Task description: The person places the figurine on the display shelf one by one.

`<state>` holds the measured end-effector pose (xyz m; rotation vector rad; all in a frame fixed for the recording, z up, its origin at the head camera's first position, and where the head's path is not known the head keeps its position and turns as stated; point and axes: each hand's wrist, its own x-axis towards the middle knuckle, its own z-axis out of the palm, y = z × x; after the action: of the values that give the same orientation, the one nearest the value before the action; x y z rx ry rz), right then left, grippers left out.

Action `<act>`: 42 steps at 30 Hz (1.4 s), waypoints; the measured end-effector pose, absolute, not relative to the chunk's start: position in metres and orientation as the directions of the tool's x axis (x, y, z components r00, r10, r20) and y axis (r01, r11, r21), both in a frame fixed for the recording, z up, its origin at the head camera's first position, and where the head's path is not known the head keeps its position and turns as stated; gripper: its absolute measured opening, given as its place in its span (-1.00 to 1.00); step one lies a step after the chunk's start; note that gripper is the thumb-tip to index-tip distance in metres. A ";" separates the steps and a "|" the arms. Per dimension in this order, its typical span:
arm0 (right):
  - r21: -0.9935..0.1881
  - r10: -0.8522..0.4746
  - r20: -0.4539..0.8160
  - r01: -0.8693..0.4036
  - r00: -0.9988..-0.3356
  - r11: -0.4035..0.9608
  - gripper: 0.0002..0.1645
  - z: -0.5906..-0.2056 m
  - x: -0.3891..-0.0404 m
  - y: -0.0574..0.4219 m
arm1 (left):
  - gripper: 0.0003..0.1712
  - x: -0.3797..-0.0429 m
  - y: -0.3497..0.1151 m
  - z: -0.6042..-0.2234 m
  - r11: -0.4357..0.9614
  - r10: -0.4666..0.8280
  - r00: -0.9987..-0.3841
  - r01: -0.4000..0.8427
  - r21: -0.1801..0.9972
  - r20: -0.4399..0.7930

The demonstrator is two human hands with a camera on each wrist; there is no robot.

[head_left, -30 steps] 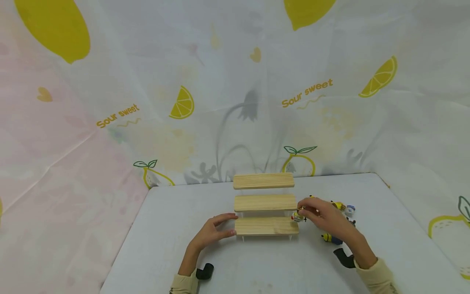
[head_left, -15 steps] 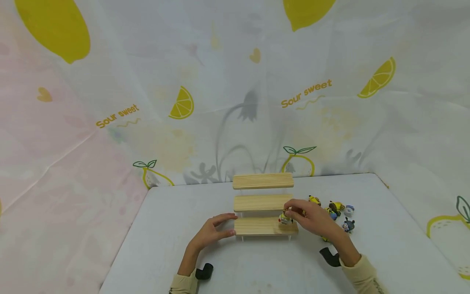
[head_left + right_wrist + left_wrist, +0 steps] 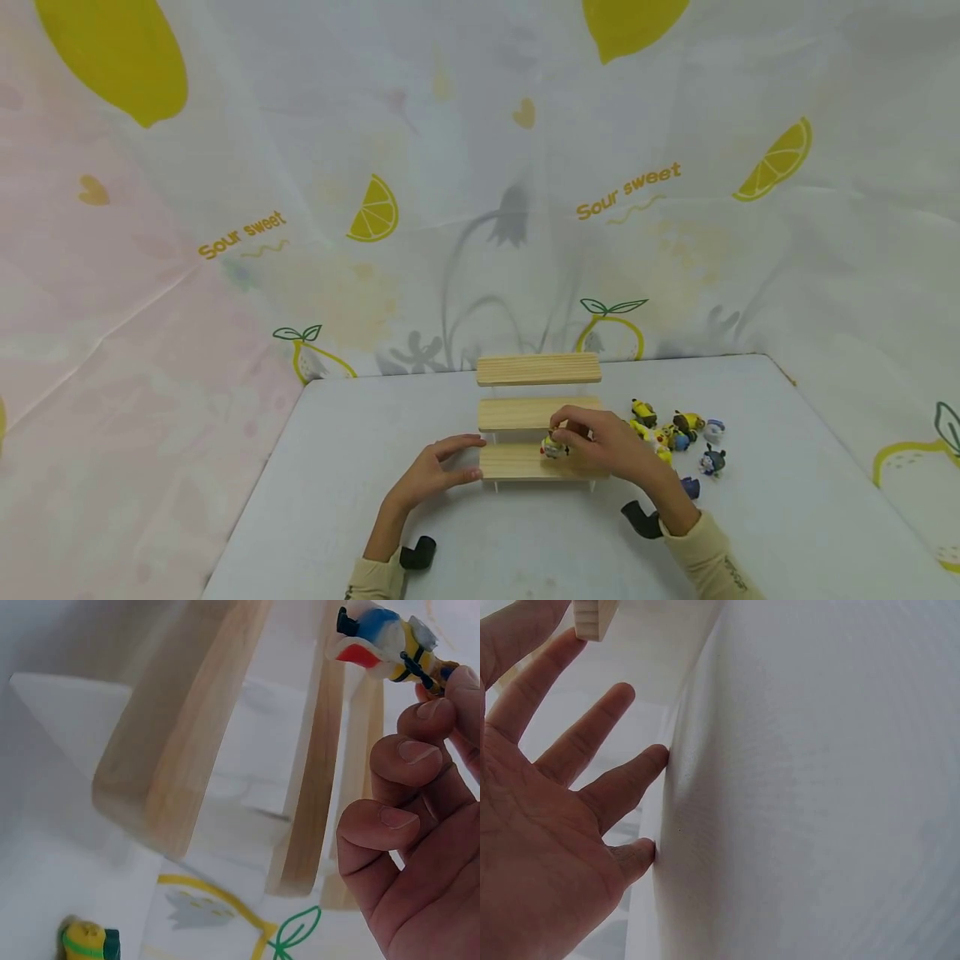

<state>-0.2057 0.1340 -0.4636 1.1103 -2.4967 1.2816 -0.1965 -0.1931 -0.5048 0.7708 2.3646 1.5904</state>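
Note:
A three-tier shelf with pale wooden boards (image 3: 525, 371) stands near the back of the white table. My right hand (image 3: 611, 446) pinches a small toy figurine (image 3: 552, 447) between thumb and fingers, over the middle of the lowest board (image 3: 506, 463). In the right wrist view the figurine (image 3: 379, 637) shows yellow, blue, white and red parts; the fingertips cover one end of it. Whether it touches the board I cannot tell. My left hand (image 3: 429, 479) is spread at the left end of the lowest board. One finger touches a board end (image 3: 589, 621) in the left wrist view.
Right of the shelf, several toy figurines lie in a group, among them a yellow one (image 3: 642, 411), a white one (image 3: 714, 431) and a dark grey one (image 3: 712, 460). A printed lemon cloth (image 3: 480, 275) hangs behind the white table (image 3: 360, 417).
My right hand has carried the figurine leftward, from the right end of the lowest board to its middle. More of the figurine group is uncovered. My left hand stays put.

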 end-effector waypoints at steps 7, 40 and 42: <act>-0.652 -0.560 0.401 -0.655 -0.725 0.382 -0.93 -0.461 -0.209 0.116 | -0.44 -0.196 -0.192 -0.502 0.305 0.509 -0.851 0.317 0.898 0.128; -0.624 -0.639 0.255 -0.628 -0.726 0.465 -0.87 -0.463 -0.209 0.056 | -0.45 -0.196 -0.194 -0.505 0.275 0.525 -0.841 0.316 0.908 0.134; -0.622 -0.640 0.243 -0.624 -0.729 0.474 -0.87 -0.463 -0.209 0.055 | -0.46 -0.196 -0.194 -0.504 0.277 0.523 -0.842 0.316 0.907 0.134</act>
<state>-0.2094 0.0548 -0.4631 1.1648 -2.7166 1.1305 -0.1964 -0.1939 -0.5041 0.7837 2.3510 1.6003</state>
